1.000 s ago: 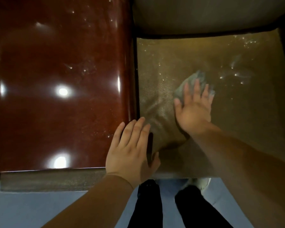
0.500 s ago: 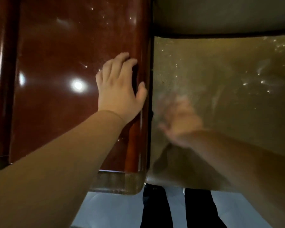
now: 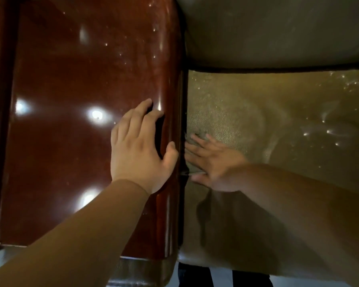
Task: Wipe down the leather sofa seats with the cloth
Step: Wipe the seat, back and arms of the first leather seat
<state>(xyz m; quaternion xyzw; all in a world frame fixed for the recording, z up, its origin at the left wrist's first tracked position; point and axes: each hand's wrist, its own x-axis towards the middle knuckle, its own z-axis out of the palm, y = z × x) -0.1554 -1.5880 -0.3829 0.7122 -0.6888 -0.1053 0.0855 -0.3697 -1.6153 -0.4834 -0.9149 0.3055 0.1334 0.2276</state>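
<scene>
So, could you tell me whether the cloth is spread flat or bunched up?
Cannot tell: the right hand presses flat over the cloth, with only grey edges showing beside its fingers.

glossy wood armrest (image 3: 81, 141), grained leather seat (image 3: 226, 112)

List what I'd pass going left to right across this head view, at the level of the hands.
Glossy wooden armrest → left hand resting on it → cloth at the seam → right hand pressing it → leather seat.

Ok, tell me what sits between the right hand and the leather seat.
The head view shows the grey cloth under the right hand, pressed flat onto the seat beside the wooden armrest.
</scene>
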